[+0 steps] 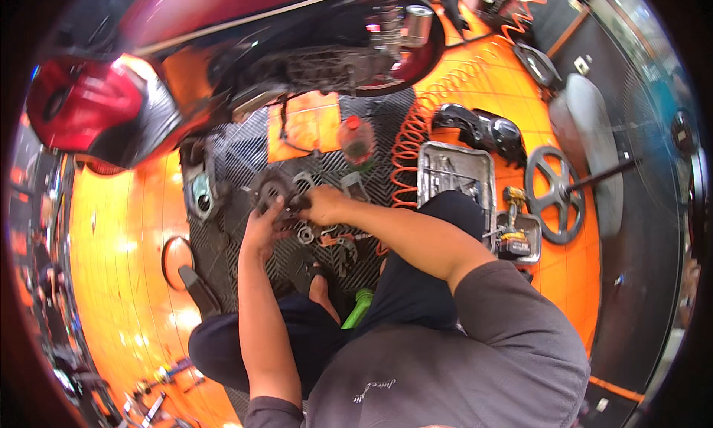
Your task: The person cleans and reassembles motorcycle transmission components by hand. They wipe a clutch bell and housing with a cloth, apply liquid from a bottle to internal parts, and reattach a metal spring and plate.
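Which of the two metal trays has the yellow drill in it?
The smaller tray, beside the round black stand base. The yellow drill sets it apart; the larger tray, to its left, holds only smaller loose items.

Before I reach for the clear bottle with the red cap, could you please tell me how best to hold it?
Probably around the bottle's rounded body, below the red cap, coming from the seated person's side: the body is wider than the cap, the motorbike stands beyond, and the orange coiled hose lies to the right.
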{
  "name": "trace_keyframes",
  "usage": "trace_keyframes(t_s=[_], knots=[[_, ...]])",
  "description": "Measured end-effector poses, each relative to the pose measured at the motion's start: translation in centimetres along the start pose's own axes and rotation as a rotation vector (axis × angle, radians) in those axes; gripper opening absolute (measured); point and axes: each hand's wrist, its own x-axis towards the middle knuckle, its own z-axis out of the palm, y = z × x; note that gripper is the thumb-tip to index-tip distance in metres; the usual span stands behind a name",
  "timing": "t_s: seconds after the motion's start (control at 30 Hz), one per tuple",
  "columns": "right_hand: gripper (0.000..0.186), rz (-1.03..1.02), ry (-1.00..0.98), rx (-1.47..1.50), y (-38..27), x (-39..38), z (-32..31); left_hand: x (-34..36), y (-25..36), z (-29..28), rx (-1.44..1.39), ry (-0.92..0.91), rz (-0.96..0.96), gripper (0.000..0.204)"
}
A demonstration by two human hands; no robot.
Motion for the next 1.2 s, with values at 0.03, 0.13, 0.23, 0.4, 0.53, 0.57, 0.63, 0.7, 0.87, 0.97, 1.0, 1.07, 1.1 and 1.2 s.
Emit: trace_keyframes(t_s=[0.03,0.13,0.23,0.4,0.53,0.57,0.63,0.7,0.87,0.97,1.0,1.07,1.1,1.2], knots=[[0.052,-0.049,0.066,-0.063,0.8,0.2,0.6,0.2,-0.1,0.9,-0.009,0.004,0.001,0.055],[0.045,-0.116,0.153,-0.134,0.1,-1.4,-0.8,0.5,-0.3,0.4,-0.023,0.087,0.049,0.046],[0.043,-0.034,0.098,-0.127,-0.1,-1.2,-1.8,2.0,-1.8,0.8,-0.036,0.152,0.252,0.032],[0.047,0.044,0.083,0.019,0.6,-1.2,0.6,2.7,-2.3,1.2,0.172,0.171,0.368,0.025],[0.044,0.173,0.097,0.478,0.5,-0.4,1.7,2.5,-2.5,2.2,0.112,0.2,0.352,0.026],[0.043,0.23,0.122,0.691,0.1,-0.1,2.3,3.1,-3.6,1.9,0.095,0.204,0.38,0.026],[0.041,0.315,0.098,0.99,-0.2,0.2,2.3,3.3,-4.2,2.2,0.066,0.244,0.362,0.028],[0.039,0.383,-0.011,1.18,0.0,0.1,2.0,3.3,-4.7,1.8,0.083,0.197,0.421,0.03],[0.027,-0.037,0.053,-0.021,1.2,-0.6,1.0,3.9,-3.6,0.5,0.185,0.18,0.293,0.035],[0.028,-0.111,0.07,-0.077,1.8,-0.7,1.2,3.8,-3.6,1.0,0.176,0.156,0.323,0.033],[0.029,-0.041,0.128,0.06,1.5,-0.8,1.5,3.5,-3.7,0.7,0.172,0.157,0.334,0.032],[0.034,0.1,0.235,0.329,1.1,-1.0,2.2,4.0,-5.5,-0.1,0.136,0.12,0.392,0.031],[0.043,0.268,0.012,0.887,0.7,-2.1,1.1,3.9,-5.5,0.3,0.113,0.097,0.425,0.031],[0.043,0.318,-0.003,1.05,1.7,0.1,2.9,3.4,-4.9,0.7,0.135,0.026,0.415,0.031]])
